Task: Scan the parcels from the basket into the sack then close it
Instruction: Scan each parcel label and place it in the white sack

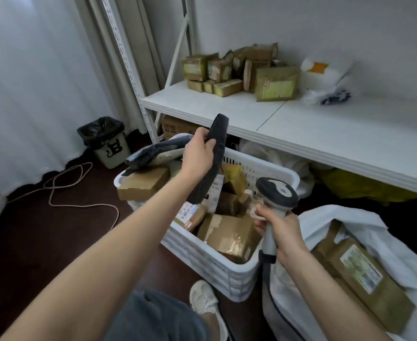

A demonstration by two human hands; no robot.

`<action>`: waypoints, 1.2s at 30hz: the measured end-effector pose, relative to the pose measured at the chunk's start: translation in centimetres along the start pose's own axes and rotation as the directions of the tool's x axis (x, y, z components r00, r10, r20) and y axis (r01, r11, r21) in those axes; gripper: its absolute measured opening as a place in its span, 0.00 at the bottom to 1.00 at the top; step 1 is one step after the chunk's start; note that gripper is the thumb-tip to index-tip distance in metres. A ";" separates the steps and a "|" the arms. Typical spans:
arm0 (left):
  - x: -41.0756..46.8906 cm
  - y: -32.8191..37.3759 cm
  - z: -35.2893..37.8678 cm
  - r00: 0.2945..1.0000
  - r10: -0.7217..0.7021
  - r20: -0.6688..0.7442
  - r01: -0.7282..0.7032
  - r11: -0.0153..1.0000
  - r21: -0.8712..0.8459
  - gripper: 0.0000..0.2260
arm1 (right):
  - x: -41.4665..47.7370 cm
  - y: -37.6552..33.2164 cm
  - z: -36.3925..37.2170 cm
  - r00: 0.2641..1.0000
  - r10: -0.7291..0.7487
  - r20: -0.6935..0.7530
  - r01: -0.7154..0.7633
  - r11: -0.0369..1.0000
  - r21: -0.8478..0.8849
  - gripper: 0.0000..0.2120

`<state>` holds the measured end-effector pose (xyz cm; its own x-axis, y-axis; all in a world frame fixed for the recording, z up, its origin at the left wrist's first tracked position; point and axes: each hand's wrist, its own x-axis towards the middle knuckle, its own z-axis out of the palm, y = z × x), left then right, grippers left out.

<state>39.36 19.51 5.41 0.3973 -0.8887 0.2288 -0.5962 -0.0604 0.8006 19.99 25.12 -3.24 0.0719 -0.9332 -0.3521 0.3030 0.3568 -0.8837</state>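
Note:
A white slatted basket stands on the dark floor, filled with several brown cardboard parcels and grey mailer bags. My left hand grips a dark grey soft parcel and holds it on edge above the basket. My right hand grips the handle of a grey and white barcode scanner, whose head is over the basket's right side. A white sack lies open at the lower right with several brown parcels inside.
A white metal shelf runs behind the basket, carrying stacked brown boxes and white plastic bags. A bin with a black liner and a loose cable are at the left. My shoe is near the basket.

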 end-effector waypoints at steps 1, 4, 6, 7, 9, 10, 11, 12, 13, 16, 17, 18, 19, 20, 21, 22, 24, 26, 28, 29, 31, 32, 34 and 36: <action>0.0 1.2 -0.4 1.000 -0.004 0.025 0.007 0.994 -0.107 0.07 | -0.4 -0.6 -0.5 1.000 -0.014 -0.012 0.014 0.999 0.028 0.08; -0.6 4.2 -1.2 0.993 0.009 0.116 0.042 0.903 -0.428 0.05 | -1.4 -2.5 -2.3 0.996 -0.059 -0.072 0.065 0.994 0.084 0.14; -1.2 5.6 -1.5 0.989 0.038 0.146 0.048 0.835 -0.548 0.04 | -2.1 -3.6 -3.8 0.989 -0.095 -0.117 0.107 0.989 0.099 0.18; -1.3 6.0 -1.4 0.987 0.043 0.155 0.055 0.814 -0.578 0.05 | -2.4 -4.1 -4.5 0.984 -0.114 -0.136 0.130 0.985 0.115 0.20; -1.6 6.5 -0.8 0.979 0.041 0.201 0.093 0.785 -0.612 0.06 | -2.6 -4.9 -5.9 0.970 -0.146 -0.196 0.174 0.976 0.134 0.23; -1.7 6.4 -0.4 0.972 0.038 0.234 0.120 0.773 -0.623 0.06 | -2.4 -5.2 -6.7 0.961 -0.148 -0.232 0.182 0.974 0.132 0.24; -1.8 6.2 0.1 0.963 0.036 0.267 0.148 0.758 -0.635 0.07 | -2.1 -5.4 -7.3 0.956 -0.138 -0.259 0.178 0.974 0.137 0.24; -2.1 5.9 0.8 0.953 0.030 0.301 0.180 0.742 -0.646 0.08 | -1.8 -5.4 -7.9 0.957 -0.114 -0.265 0.157 0.976 0.149 0.23; -2.6 5.5 1.6 0.942 0.010 0.335 0.225 0.723 -0.653 0.08 | -1.4 -5.3 -8.3 0.965 -0.075 -0.250 0.121 0.977 0.174 0.22; -4.2 2.8 5.4 0.935 -0.138 0.327 0.296 0.810 -0.506 0.06 | -0.7 -3.8 -9.3 0.981 0.023 -0.191 0.022 0.973 0.230 0.21; -4.6 1.4 6.7 0.943 -0.181 0.279 0.282 0.879 -0.385 0.05 | -0.6 -3.1 -9.6 0.980 0.041 -0.197 0.000 0.979 0.203 0.20; -5.0 -0.1 7.8 0.949 -0.217 0.227 0.275 0.924 -0.265 0.05 | -0.4 -2.4 -10.0 0.977 0.059 -0.205 -0.022 0.984 0.174 0.18; -5.3 -1.5 8.8 0.949 -0.250 0.191 0.285 0.940 -0.187 0.06 | -0.4 -1.6 -10.3 0.975 0.077 -0.206 -0.045 0.987 0.153 0.16; -5.6 -2.8 9.5 0.945 -0.277 0.173 0.303 0.941 -0.150 0.08 | -0.2 -0.8 -10.7 0.975 0.090 -0.205 -0.065 0.990 0.128 0.13; -5.8 -4.0 10.0 0.939 -0.304 0.163 0.326 0.937 -0.127 0.10 | -0.1 0.0 -10.9 0.973 0.105 -0.204 -0.084 0.991 0.107 0.11; -5.8 -5.0 10.3 0.931 -0.333 0.147 0.349 0.932 -0.099 0.11 | 0.2 0.7 -11.0 0.973 0.111 -0.202 -0.096 0.992 0.083 0.09; -5.1 -6.9 10.7 0.919 -0.372 0.127 0.378 0.926 -0.022 0.12 | 1.0 2.1 -10.7 0.978 0.100 -0.181 -0.095 0.995 0.034 0.07; -4.3 -8.5 11.2 0.916 -0.383 0.123 0.377 0.924 0.070 0.14 | 2.0 3.1 -9.8 0.988 0.078 -0.133 -0.081 0.997 -0.017 0.09; -3.9 -9.3 11.5 0.917 -0.381 0.121 0.352 0.913 0.206 0.22 | 3.2 4.1 -8.9 0.991 0.086 -0.103 -0.093 0.994 -0.062 0.13; -3.9 -9.4 11.6 0.916 -0.381 0.128 0.324 0.889 0.323 0.23 | 3.7 4.7 -8.7 0.990 0.099 -0.099 -0.106 0.991 -0.075 0.14; -4.6 -9.5 11.9 0.914 -0.354 0.198 0.198 0.815 0.544 0.20 | 4.3 5.8 -8.4 0.986 0.129 -0.108 -0.139 0.986 -0.087 0.16; -5.0 -9.5 12.1 0.901 -0.350 0.256 0.137 0.790 0.597 0.21 | 4.5 6.3 -8.4 0.983 0.142 -0.116 -0.153 0.984 -0.093 0.17; -5.9 -9.4 12.4 0.831 -0.415 0.370 0.168 0.822 0.544 0.27 | 4.7 6.8 -8.3 0.981 0.141 -0.134 -0.156 0.982 -0.105 0.18; -6.8 -9.7 12.8 0.727 -0.532 0.434 0.398 0.842 0.365 0.31 | 4.8 7.0 -8.3 0.981 0.136 -0.141 -0.150 0.984 -0.093 0.18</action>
<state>33.47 20.31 -11.00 0.3033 -0.8111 -0.5001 -0.5985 -0.5705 0.5624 14.59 23.54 -13.68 -0.0221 -0.8605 -0.5090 0.1992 0.4951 -0.8457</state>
